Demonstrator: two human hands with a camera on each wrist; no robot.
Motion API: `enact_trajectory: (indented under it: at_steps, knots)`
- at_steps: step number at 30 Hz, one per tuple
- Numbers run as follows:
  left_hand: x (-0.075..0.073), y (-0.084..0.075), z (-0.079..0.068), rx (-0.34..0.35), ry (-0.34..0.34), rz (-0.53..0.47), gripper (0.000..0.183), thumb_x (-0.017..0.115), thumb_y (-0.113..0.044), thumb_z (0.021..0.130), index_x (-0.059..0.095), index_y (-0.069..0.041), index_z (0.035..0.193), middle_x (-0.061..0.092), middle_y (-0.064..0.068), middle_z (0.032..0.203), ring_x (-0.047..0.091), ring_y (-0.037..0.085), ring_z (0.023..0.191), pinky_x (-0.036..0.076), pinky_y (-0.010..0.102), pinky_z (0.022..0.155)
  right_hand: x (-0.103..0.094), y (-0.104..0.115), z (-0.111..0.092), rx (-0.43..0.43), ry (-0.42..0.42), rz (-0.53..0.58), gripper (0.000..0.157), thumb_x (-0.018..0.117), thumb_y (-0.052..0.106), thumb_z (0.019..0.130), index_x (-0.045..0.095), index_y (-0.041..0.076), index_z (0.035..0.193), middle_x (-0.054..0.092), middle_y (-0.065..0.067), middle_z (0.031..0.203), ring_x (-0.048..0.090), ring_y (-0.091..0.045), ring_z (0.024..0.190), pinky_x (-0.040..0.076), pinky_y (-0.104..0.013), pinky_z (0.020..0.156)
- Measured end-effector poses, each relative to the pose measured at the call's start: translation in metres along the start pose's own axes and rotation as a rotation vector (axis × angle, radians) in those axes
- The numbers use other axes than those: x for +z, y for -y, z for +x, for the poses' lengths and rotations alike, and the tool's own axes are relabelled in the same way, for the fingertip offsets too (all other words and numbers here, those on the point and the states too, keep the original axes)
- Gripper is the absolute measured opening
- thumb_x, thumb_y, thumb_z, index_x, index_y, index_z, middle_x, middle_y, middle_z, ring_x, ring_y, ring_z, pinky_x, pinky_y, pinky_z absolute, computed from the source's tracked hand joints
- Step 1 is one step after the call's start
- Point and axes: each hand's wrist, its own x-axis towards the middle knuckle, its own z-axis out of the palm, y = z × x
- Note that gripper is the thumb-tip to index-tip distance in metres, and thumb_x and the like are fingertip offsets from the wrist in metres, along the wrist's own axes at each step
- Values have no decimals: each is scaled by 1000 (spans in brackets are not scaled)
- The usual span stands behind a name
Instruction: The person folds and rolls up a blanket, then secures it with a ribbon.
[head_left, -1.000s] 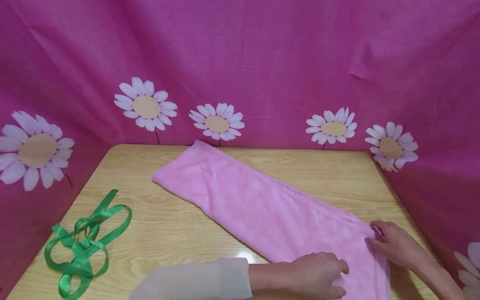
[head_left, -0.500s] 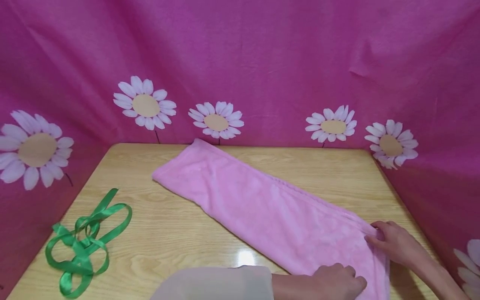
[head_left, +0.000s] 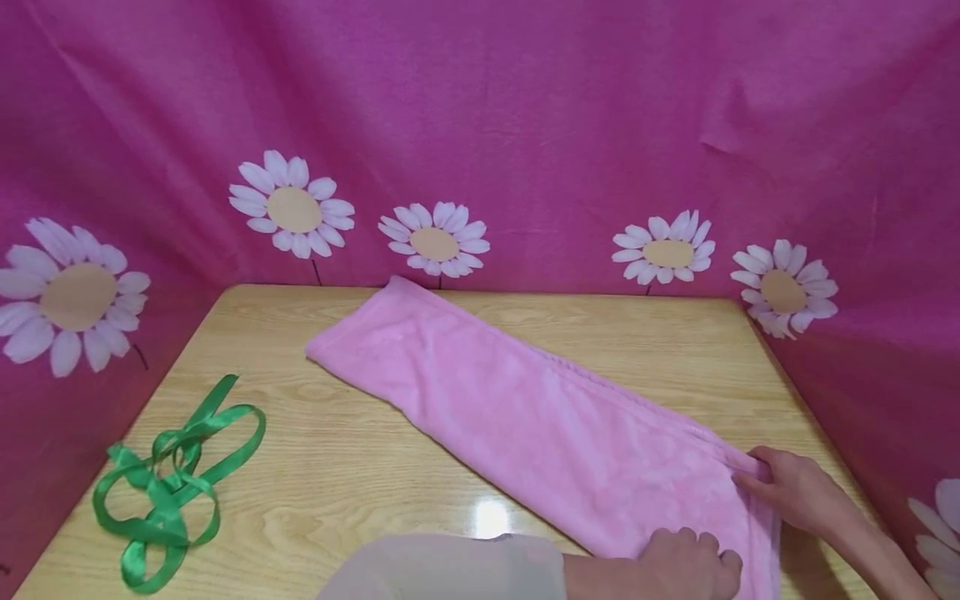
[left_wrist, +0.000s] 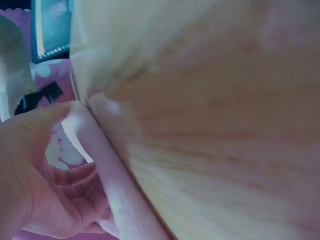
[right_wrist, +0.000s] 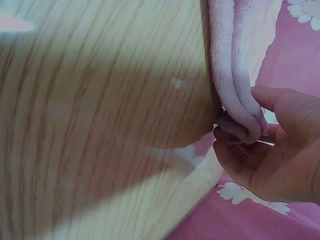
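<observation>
Pink plush cloth (head_left: 525,408) fills the grip of both our hands. With our left hand (head_left: 686,567), bare below a pale sleeve (head_left: 450,575), we pinch its near edge: the thumb lies along one side and the fingers bend in behind, with little gap left at the fingertips. Our right hand (head_left: 798,492), just beyond and to the right of the left, holds the corner at that end, thumb on one face and fingers curled around the other, so we see doubled layers between them.

From our hands the cloth runs away slantwise to the left, a long folded strip lying flat, its far end well apart from either hand and close to the back of the wooden table (head_left: 337,467). Just beyond our left sleeve, a bright patch of light (head_left: 492,517) shines on the wood. Well off to the left of our left hand, a green ribbon (head_left: 167,525) lies in loose loops. Beyond both hands and to either side, a magenta curtain (head_left: 510,125) with white daisies (head_left: 292,208) surrounds the table.
</observation>
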Motion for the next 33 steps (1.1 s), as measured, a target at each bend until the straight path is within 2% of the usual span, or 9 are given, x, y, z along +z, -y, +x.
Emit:
enact_trajectory:
  at_steps: [3, 5, 11, 14, 18, 23, 29, 33]
  knots:
    - [1, 1, 2, 0, -49, 36, 33, 62, -56, 92, 54, -34, 115, 54, -13, 96, 52, 5, 79, 46, 28, 59, 0, 1, 0, -13, -7, -1, 16, 73, 19, 89, 63, 6, 87, 47, 3, 64, 45, -18, 63, 36, -35, 56]
    - [1, 2, 2, -7, -56, 31, 39, 64, -60, 88, 54, -34, 116, 54, -13, 96, 52, 5, 80, 45, 28, 60, -1, 1, 1, -19, -11, -3, 16, 73, 19, 88, 63, 7, 85, 45, 3, 64, 44, -17, 62, 35, -35, 56]
    - [0, 1, 3, -33, -87, 28, 38, 68, -58, 86, 56, -35, 114, 54, -13, 99, 52, 5, 84, 44, 29, 63, -2, 3, 4, -20, -13, -11, 19, 73, 20, 88, 59, 10, 79, 40, 4, 61, 41, -17, 59, 33, -34, 54]
    - [-1, 0, 2, 4, -103, 25, 34, 64, -55, 91, 55, -37, 119, 52, -16, 104, 51, 4, 87, 45, 28, 63, -4, 3, 5, -8, -3, -14, 20, 72, 21, 88, 59, 9, 79, 42, 3, 62, 42, -17, 60, 34, -35, 54]
    - [-2, -1, 4, 45, -106, -47, 35, 60, -55, 94, 55, -39, 124, 51, -20, 108, 51, 3, 89, 46, 27, 63, -8, 3, 5, 11, 22, -15, 20, 72, 23, 89, 63, 5, 84, 49, 1, 66, 45, -19, 62, 37, -37, 56]
    - [0, 1, 12, 33, -105, -113, 41, 66, -62, 86, 57, -37, 117, 55, -19, 100, 53, 3, 82, 46, 28, 60, -9, 3, 6, 11, 30, -15, 20, 72, 24, 89, 64, 6, 84, 50, 1, 66, 46, -19, 63, 38, -36, 57]
    - [1, 0, 15, -31, -133, -96, 41, 73, -61, 80, 56, -35, 107, 56, -18, 97, 55, 5, 81, 44, 31, 59, -9, 6, 7, -3, 15, 3, 22, 72, 22, 89, 59, 11, 77, 42, 3, 63, 43, -17, 61, 34, -33, 55]
    - [-1, 1, 15, -6, -120, -89, 37, 74, -59, 81, 58, -35, 104, 56, -18, 97, 54, 5, 80, 44, 30, 59, -9, 5, 5, 0, 22, 9, 25, 72, 22, 90, 54, 13, 74, 39, 4, 61, 42, -16, 59, 33, -32, 54]
